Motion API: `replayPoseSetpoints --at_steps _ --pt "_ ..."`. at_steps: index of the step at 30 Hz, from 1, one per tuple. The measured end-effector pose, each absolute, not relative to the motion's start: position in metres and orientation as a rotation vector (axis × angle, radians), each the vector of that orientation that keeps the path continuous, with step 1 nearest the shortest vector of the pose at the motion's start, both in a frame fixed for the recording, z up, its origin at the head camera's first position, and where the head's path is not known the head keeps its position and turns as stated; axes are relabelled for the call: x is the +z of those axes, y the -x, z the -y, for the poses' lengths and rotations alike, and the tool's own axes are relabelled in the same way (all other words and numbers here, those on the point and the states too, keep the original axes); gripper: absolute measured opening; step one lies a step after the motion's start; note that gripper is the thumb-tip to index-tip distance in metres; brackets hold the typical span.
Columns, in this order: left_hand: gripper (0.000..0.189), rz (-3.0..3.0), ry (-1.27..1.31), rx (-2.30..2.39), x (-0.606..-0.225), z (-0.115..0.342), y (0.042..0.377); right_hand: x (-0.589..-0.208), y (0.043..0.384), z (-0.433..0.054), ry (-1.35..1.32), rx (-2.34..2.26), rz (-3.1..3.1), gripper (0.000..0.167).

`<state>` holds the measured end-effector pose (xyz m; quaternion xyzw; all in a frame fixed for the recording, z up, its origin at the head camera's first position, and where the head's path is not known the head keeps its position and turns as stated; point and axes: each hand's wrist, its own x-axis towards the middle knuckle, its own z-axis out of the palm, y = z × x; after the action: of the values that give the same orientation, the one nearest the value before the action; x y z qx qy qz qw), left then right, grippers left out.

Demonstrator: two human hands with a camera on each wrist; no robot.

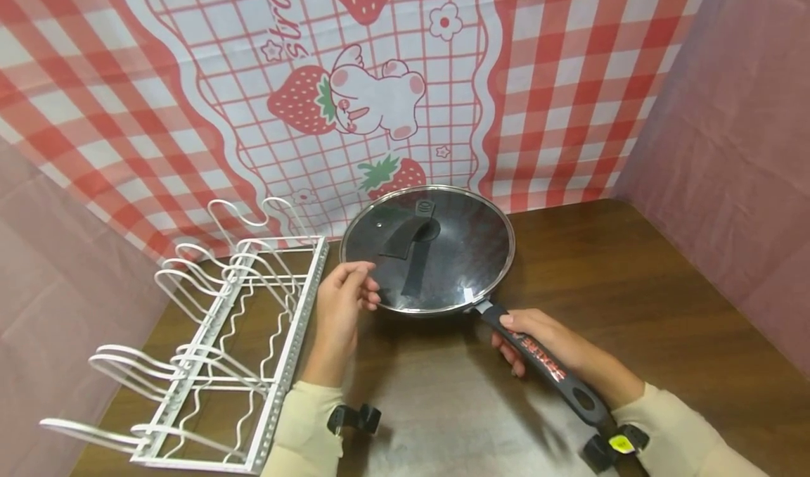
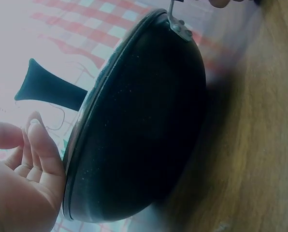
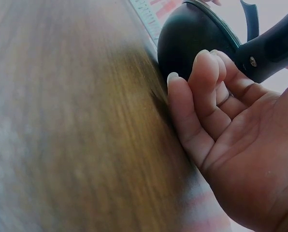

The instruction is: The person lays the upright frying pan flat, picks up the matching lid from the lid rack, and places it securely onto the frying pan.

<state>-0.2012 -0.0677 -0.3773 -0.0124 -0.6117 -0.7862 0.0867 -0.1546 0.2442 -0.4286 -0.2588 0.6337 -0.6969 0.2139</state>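
A dark frying pan [image 2: 144, 111] with a glass lid [image 1: 468, 238] on it sits toward the back of the table. The lid's black knob [image 1: 405, 234] stands up from its middle. At the pan's near end, my right hand [image 1: 538, 336] holds the black handle [image 1: 550, 368], thumb on top and fingers underneath. In the right wrist view those fingers [image 3: 202, 96] bend below the handle, close to the pan's side. My left hand [image 1: 344, 301] is at the left edge of the lid, its fingers loosely bent and the side of the hand against the rim in the left wrist view.
Left of the pan stands a white wire rack [image 1: 272, 364] with several looped dividers, close beside my left forearm. A red-and-white strawberry cloth [image 1: 557, 97] hangs right behind the pan. Brown wooden tabletop [image 1: 664, 322] extends to the right, bordered by a pink cloth [image 1: 747, 146].
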Motion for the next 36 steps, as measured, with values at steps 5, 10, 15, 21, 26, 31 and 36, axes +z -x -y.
replayPoseSetpoints --at_steps 5,10,15,21,26,31,36 --pt "0.017 1.822 0.027 -2.338 -0.38 0.071 0.2 -0.428 0.155 -0.242 0.704 -1.927 -1.766 0.044" --pt "0.017 1.828 0.027 -2.323 -0.383 0.074 0.199 -0.428 0.155 -0.242 0.697 -1.919 -1.787 0.043" --pt "0.02 1.867 0.021 -2.264 -0.386 0.077 0.2 -0.429 0.158 -0.244 0.712 -1.891 -1.83 0.042" --pt "0.021 1.936 0.015 -2.165 -0.393 0.082 0.2 -0.429 0.16 -0.244 0.735 -1.882 -1.843 0.041" --pt "0.019 1.971 0.032 -2.085 -0.396 0.084 0.199 -0.429 0.159 -0.244 0.648 -1.867 -1.885 0.051" --pt "0.017 2.08 0.056 -1.91 -0.396 0.083 0.198 -0.429 0.16 -0.246 0.567 -1.856 -1.935 0.066" --pt "0.015 2.188 0.097 -1.666 -0.397 0.083 0.198 -0.429 0.161 -0.247 0.57 -1.838 -2.008 0.07"
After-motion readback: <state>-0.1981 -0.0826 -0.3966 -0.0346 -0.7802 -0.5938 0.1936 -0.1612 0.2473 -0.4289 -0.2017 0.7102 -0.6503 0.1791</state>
